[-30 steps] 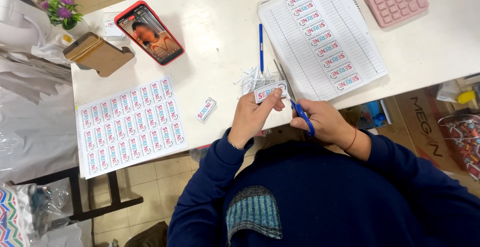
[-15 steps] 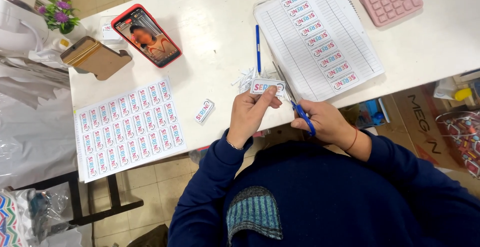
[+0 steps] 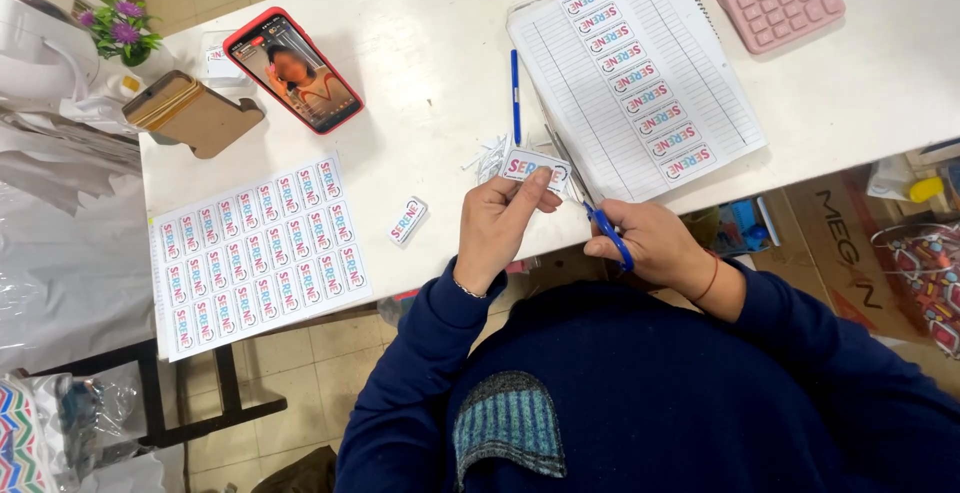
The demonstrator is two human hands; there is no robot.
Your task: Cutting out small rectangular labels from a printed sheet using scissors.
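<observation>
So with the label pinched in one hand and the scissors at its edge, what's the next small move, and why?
Probably close the scissors along the label's right edge. The left hand pinches the label, the right hand holds the blue handles, the blades sit at that edge, and trimmings lie just beyond.

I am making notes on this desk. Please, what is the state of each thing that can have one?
Phone: screen lit, face up.
Scissors: in right hand, at the label.
Small label: pinched by left hand.
Notebook: open, a row of cut labels on it.
Label sheet: flat, uncut.
Blue pen: lying untouched.
</observation>
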